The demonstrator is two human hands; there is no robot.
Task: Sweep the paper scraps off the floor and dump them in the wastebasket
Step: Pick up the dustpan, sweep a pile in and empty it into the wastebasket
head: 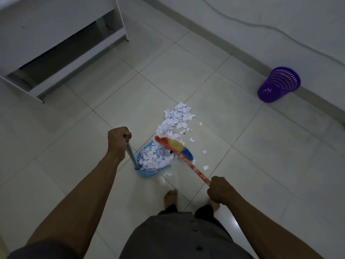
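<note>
A heap of white paper scraps (178,117) lies on the tiled floor, running down into a blue dustpan (147,172) that holds many scraps. My left hand (118,140) grips the dustpan's grey upright handle (132,155). My right hand (218,189) grips the orange handle of a broom (188,162); its multicoloured bristles rest at the dustpan's mouth among the scraps. A few loose scraps (204,151) lie to the right of the broom. The purple mesh wastebasket (279,85) stands at the far right against the wall.
A white table frame (119,19) with thin legs stands at the upper left. A cable (280,31) runs along the wall at the upper right. My bare feet (170,198) stand just below the dustpan. Open tiled floor lies between the heap and the wastebasket.
</note>
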